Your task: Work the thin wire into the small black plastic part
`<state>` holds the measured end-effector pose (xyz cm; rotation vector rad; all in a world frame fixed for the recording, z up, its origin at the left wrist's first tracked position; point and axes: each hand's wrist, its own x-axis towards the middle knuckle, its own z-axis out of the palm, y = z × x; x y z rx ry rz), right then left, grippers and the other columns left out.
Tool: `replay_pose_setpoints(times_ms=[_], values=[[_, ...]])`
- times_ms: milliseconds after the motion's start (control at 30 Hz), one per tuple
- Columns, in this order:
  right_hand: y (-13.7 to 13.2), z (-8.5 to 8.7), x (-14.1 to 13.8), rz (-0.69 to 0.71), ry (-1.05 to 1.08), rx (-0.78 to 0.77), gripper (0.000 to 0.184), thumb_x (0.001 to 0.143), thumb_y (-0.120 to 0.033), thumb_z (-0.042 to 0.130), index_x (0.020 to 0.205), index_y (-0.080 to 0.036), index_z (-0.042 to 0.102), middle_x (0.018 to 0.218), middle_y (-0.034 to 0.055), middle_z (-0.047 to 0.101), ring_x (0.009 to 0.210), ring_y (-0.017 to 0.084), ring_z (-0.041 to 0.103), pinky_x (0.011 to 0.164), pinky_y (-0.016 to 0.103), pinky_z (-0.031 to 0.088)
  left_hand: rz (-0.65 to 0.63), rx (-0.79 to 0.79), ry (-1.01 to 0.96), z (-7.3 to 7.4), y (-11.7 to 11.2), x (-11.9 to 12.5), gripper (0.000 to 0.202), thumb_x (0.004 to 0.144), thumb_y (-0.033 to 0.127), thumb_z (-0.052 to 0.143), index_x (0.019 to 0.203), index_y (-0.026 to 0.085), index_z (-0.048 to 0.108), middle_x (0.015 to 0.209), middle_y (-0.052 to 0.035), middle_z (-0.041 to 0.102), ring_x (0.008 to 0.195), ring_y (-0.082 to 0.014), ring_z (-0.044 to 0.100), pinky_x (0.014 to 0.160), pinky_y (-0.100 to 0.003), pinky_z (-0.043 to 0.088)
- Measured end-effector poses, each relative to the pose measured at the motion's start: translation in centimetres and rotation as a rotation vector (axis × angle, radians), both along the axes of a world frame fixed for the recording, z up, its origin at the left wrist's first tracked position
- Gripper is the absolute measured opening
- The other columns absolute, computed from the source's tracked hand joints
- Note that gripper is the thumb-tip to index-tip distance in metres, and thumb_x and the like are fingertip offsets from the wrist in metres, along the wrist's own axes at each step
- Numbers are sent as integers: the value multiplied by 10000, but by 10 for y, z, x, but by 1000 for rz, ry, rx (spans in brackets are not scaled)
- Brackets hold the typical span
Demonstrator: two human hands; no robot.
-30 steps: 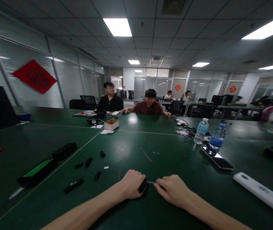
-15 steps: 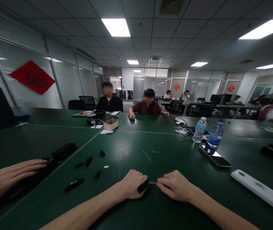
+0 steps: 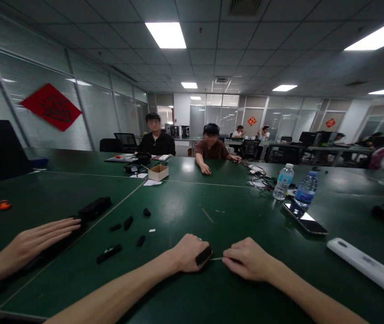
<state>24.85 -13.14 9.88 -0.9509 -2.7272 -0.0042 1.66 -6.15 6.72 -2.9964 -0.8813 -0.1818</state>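
My left hand (image 3: pixel 187 253) is closed around a small black oblong piece (image 3: pixel 203 255) at the table's near edge. My right hand (image 3: pixel 246 260) pinches a thin metal pin (image 3: pixel 216 258), which runs from the black piece across the small gap between my hands. Several similar black pieces lie to the left on the dark green table (image 3: pixel 178 216), the closest being a black strip (image 3: pixel 109 254). A co-worker's hand (image 3: pixel 40 238) reaches in from the left, resting on a long black device (image 3: pixel 43 256), well apart from my hands.
To the right stand water bottles (image 3: pixel 283 182), a smartphone (image 3: pixel 305 220) and a long white object (image 3: pixel 367 270). Farther off are a black case (image 3: pixel 95 208), a cardboard box (image 3: pixel 158 173), tangled cables (image 3: pixel 259 180) and seated co-workers (image 3: pixel 211 144).
The co-worker's hand has come in from the left and reached farther over the black device. My hands stay nearly still, and the view has tilted slightly.
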Motion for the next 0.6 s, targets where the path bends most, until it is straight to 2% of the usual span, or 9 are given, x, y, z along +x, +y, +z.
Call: replay_pose_setpoints(times_ms=[100, 600], values=[[9, 1, 8, -59, 15, -44, 338, 991, -316, 372, 871, -186, 660, 684, 6, 626, 581, 103, 534, 615, 220, 368, -21, -21, -3, 1, 0, -1, 205, 892, 353, 472, 821, 196, 583, 726, -43, 681, 626, -184, 648, 610, -273, 485], [13, 1, 12, -69, 27, -120, 345, 997, -344, 373, 919, -193, 673, 735, -3, 659, 611, 101, 575, 644, 212, 394, -28, 9, 39, 2, 0, -2, 250, 909, 379, 440, 835, 192, 588, 742, -54, 679, 648, -196, 651, 621, -283, 491]])
